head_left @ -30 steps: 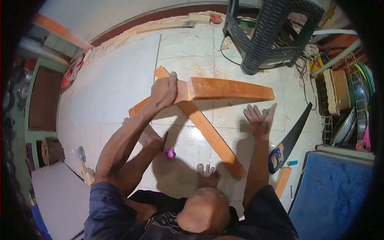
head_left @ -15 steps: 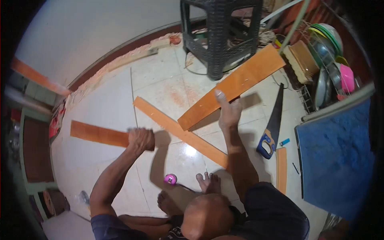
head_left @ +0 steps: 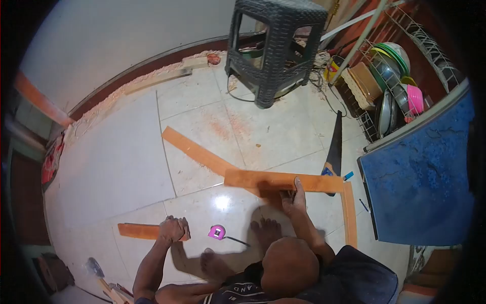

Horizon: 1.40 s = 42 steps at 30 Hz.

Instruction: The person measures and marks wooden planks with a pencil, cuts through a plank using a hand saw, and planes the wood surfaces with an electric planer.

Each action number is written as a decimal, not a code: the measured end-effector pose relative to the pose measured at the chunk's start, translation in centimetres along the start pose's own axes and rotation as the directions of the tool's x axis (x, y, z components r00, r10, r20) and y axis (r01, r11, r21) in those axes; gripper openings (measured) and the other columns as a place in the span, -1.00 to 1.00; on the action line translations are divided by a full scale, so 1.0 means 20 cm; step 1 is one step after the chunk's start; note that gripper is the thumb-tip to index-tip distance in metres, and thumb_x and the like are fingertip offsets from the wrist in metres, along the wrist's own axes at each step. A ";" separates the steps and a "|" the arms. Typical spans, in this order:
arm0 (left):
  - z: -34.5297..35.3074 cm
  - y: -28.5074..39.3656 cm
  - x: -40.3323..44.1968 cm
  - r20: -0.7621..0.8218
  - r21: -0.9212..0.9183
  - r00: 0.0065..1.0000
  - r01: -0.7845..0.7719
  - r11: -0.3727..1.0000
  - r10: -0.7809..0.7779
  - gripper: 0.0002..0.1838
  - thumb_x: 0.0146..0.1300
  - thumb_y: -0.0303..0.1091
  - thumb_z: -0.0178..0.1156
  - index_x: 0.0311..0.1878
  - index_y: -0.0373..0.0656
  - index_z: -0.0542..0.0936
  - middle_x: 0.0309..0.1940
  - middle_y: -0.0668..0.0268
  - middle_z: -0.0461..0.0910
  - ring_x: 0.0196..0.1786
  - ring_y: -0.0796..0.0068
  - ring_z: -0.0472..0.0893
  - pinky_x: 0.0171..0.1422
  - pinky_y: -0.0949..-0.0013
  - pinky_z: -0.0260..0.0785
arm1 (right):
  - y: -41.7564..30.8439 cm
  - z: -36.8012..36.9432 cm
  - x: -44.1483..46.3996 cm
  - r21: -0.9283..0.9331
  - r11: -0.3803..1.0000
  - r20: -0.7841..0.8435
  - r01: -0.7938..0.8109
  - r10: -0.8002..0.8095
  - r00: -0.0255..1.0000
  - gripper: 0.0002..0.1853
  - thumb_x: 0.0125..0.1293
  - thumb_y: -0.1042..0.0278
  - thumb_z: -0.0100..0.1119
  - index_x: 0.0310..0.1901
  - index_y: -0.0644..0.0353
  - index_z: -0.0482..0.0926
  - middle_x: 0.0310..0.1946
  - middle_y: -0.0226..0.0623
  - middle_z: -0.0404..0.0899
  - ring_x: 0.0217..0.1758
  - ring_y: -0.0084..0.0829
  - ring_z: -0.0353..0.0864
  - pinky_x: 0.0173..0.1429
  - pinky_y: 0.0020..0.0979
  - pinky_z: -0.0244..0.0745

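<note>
My left hand (head_left: 174,229) is closed over one end of a short brown wooden board (head_left: 139,231), held low at the left. At the right, my right hand (head_left: 294,199) grips another wooden board (head_left: 263,178) by its lower edge, thumb across its face. This board lies nearly level in view and covers part of a longer wooden plank (head_left: 190,148) on the floor. Behind its right end is a handsaw (head_left: 335,142), its handle partly hidden. A pink tape measure (head_left: 216,232) rests on the tiles between my hands, near my feet.
A dark plastic stool (head_left: 273,55) stands at the back. Right of it is a dish rack (head_left: 367,124) with bowls and pans, then a blue panel (head_left: 417,177). A narrow wood piece (head_left: 350,215) and a blue lighter (head_left: 348,176) lie at right. Sawdust (head_left: 223,124) dots the tiles.
My right hand has lowered its board and turned it from a steep slant to nearly level, over the saw handle. My left hand and its board have moved down in view. The camera view has shifted.
</note>
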State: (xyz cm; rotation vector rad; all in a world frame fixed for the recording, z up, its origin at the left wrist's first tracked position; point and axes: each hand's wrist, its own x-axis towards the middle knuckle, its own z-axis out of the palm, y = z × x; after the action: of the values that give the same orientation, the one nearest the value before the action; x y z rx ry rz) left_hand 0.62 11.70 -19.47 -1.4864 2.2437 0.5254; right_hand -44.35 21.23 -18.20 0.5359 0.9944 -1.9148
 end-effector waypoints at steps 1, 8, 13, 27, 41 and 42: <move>0.02 -0.04 -0.02 0.006 -0.005 1.000 0.012 1.000 -0.012 -0.47 0.48 -0.07 -0.15 -0.19 -0.26 0.74 -0.14 -0.08 0.72 0.05 -0.09 0.68 0.15 -0.09 0.56 | 0.05 -0.02 -0.02 -0.009 1.000 -0.001 -0.011 0.011 1.000 -0.60 0.46 0.14 0.31 0.17 0.16 0.52 0.10 -0.22 0.57 0.27 -0.23 0.54 0.39 -0.10 0.54; 0.01 -0.08 0.00 -0.348 -0.077 0.933 -0.124 0.989 0.090 -0.63 0.43 -0.18 0.04 0.06 -0.30 0.57 0.00 -0.07 0.59 0.21 -0.06 0.51 0.33 -0.05 0.37 | 0.22 -0.02 -0.15 -0.155 0.964 0.014 -0.216 0.220 0.975 -0.61 0.49 -0.04 0.23 -0.06 0.18 0.63 -0.25 -0.28 0.66 -0.09 -0.30 0.68 0.04 -0.20 0.68; -0.03 -0.04 0.11 -0.317 -0.119 0.937 -0.189 0.975 0.143 -0.79 -0.04 -0.41 0.23 -0.34 -0.33 0.68 -0.16 -0.17 0.63 -0.10 -0.14 0.62 0.24 -0.02 0.45 | 0.12 -0.03 -0.22 -0.984 0.041 0.176 0.171 0.214 0.961 -0.36 0.42 -0.27 0.20 -0.17 0.35 0.71 -0.36 -0.12 0.69 -0.19 -0.19 0.63 0.00 -0.14 0.50; 0.01 0.13 0.00 -0.366 -0.224 0.930 -0.046 0.973 -0.040 -0.73 0.15 -0.47 0.16 -0.07 -0.30 0.64 0.13 -0.03 0.53 0.33 0.06 0.49 0.32 0.05 0.43 | 0.28 0.22 -0.03 -0.431 -0.698 0.627 0.572 0.224 0.746 0.08 0.03 0.12 0.58 0.57 -0.01 0.15 0.40 -0.03 0.45 0.41 -0.01 0.50 0.39 -0.04 0.43; 0.05 0.23 0.16 -0.386 -0.206 0.913 -0.221 0.953 0.129 -0.77 0.35 -0.33 0.09 -0.11 -0.26 0.64 0.01 -0.08 0.58 0.20 -0.13 0.51 0.29 -0.07 0.43 | 0.38 0.32 0.08 -0.425 -0.705 0.669 0.568 0.177 0.722 -0.06 0.05 0.25 0.35 0.53 0.08 0.20 0.11 0.04 0.54 0.21 0.11 0.57 0.25 0.12 0.51; 0.03 0.25 0.19 -0.379 -0.223 0.915 -0.234 0.946 0.137 -0.77 0.36 -0.33 0.07 -0.09 -0.25 0.63 0.01 -0.07 0.57 0.20 -0.13 0.50 0.29 -0.07 0.42 | 0.37 0.31 0.09 -0.405 -0.703 0.676 0.585 0.200 0.709 -0.04 0.03 0.20 0.35 0.53 0.09 0.20 0.10 0.05 0.54 0.19 0.10 0.58 0.22 0.11 0.52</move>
State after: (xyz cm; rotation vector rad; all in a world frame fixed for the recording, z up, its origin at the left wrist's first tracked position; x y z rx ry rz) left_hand -5.34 10.93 -21.53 -1.6113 2.7111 0.6817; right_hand -38.73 13.25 -18.95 -1.7400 2.1583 -0.2195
